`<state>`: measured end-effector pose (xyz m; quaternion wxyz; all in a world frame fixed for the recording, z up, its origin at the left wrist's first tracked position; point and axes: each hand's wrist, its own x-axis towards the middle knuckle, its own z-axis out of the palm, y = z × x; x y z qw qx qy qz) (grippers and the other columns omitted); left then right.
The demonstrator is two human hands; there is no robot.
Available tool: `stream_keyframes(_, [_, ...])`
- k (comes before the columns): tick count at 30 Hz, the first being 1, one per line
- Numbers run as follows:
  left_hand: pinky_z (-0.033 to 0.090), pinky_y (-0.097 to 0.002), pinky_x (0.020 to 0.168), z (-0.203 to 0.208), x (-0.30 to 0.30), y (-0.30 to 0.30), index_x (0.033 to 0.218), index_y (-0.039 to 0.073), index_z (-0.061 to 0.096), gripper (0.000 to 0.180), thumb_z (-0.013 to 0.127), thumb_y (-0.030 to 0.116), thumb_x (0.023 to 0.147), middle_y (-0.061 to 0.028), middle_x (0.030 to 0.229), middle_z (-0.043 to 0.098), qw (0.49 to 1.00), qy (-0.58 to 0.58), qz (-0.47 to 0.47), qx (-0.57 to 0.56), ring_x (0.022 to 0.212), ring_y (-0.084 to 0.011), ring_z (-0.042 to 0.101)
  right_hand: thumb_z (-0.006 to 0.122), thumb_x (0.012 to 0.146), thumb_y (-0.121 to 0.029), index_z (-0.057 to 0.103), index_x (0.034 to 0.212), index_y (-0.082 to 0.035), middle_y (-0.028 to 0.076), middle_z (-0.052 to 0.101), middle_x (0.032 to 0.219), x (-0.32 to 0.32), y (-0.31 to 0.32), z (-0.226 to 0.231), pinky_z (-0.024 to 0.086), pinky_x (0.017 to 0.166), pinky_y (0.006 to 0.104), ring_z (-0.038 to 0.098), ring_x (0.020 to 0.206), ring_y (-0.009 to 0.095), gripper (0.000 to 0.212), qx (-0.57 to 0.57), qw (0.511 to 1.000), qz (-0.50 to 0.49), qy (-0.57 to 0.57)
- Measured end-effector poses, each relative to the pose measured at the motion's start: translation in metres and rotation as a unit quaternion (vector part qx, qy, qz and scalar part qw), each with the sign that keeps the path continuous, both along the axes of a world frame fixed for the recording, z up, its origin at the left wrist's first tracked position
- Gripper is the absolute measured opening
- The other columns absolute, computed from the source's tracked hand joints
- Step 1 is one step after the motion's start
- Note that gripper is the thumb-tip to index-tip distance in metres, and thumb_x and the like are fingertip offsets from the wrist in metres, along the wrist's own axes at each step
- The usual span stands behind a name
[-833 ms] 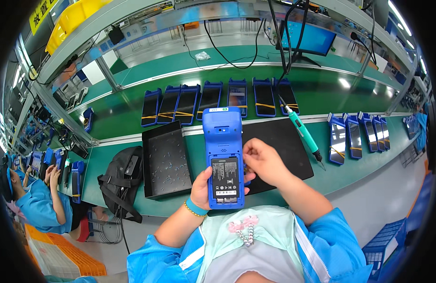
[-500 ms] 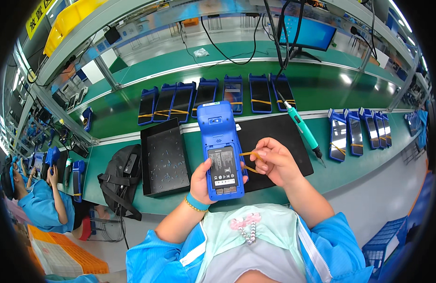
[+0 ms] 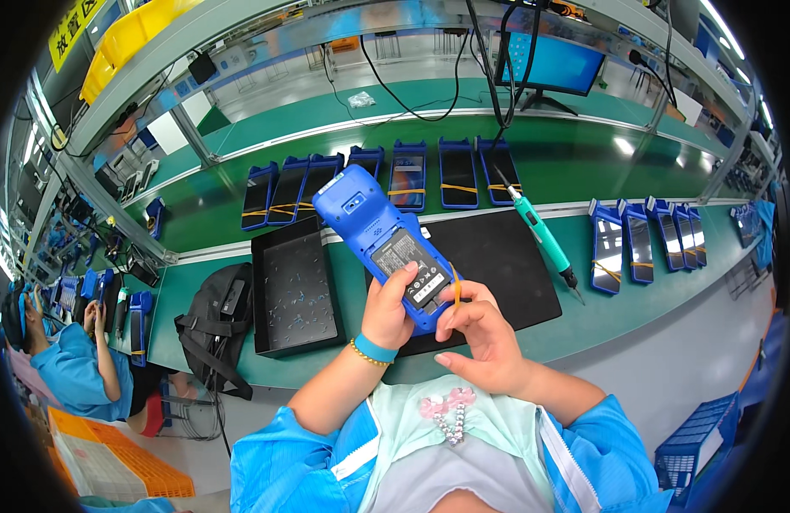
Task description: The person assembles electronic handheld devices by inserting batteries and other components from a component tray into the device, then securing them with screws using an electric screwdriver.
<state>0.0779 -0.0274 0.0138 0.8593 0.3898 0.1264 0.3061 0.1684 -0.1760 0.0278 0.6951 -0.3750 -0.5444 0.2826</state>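
Already the battery sits, uncovered, in the blue handheld your left hand clasps; your right hand pinches a yellow band, its wrapping unclear.

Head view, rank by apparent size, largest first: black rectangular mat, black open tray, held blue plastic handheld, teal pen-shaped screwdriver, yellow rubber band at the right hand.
1. Black mat, though partly covered
2. Black tray and blue handheld: too close to rank; the handheld looks nearer the camera
3. Teal screwdriver
4. Yellow rubber band

Grey floor, green workbench, bright ceiling lights.
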Motion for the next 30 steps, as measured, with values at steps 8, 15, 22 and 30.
stream_keyframes(8, [0.057, -0.032, 0.079, 0.007, 0.023, -0.008, 0.116, 0.0, 0.061, 0.024, 0.055, 0.016, 0.1, -0.0106, 0.102, 0.071, 0.996, 0.01, 0.066, 0.062, 0.09, -0.0183, 0.07, 0.074, 0.08, 0.0, 0.051, 0.129, -0.011, 0.018, 0.023, 0.151, -0.013, -0.001, -0.002, 0.036, 0.112, 0.0458, 0.032, 0.14, 0.033, 0.056, -0.018, 0.987, 0.058, -0.148])
stream_keyframes(15, [0.05, -0.0323, 0.096, -0.03, 0.022, -0.006, 0.139, 0.005, 0.051, 0.039, 0.056, 0.013, 0.102, -0.0044, 0.127, 0.06, 0.95, 0.095, 0.017, 0.298, 0.113, -0.0147, 0.059, 0.068, 0.086, 0.001, 0.055, 0.128, -0.004, 0.017, 0.03, 0.155, 0.021, 0.0, 0.023, 0.036, 0.114, 0.0421, 0.043, 0.139, 0.029, 0.044, 0.032, 0.999, 0.007, 0.03])
stream_keyframes(22, [0.04, -0.0382, 0.111, -0.012, 0.018, -0.025, 0.152, 0.002, 0.036, 0.057, 0.058, 0.02, 0.103, -0.009, 0.146, 0.05, 0.967, -0.012, -0.132, 0.216, 0.133, -0.0199, 0.049, 0.079, 0.079, -0.014, 0.038, 0.146, -0.002, 0.024, 0.043, 0.143, 0.051, -0.035, 0.049, 0.045, 0.104, 0.0449, 0.05, 0.127, 0.043, 0.08, -0.137, 0.833, -0.266, -0.466])
stream_keyframes(30, [0.05, -0.0395, 0.1, 0.031, 0.038, -0.042, 0.148, -0.002, 0.035, 0.084, 0.08, 0.029, 0.085, -0.0213, 0.145, 0.034, 0.807, 0.074, -0.234, 0.537, 0.127, -0.0344, 0.05, 0.082, 0.062, -0.019, 0.03, 0.154, -0.002, 0.021, 0.05, 0.137, 0.089, -0.048, 0.015, 0.044, 0.106, 0.0419, 0.054, 0.125, 0.038, 0.108, -0.151, 0.899, -0.267, -0.314])
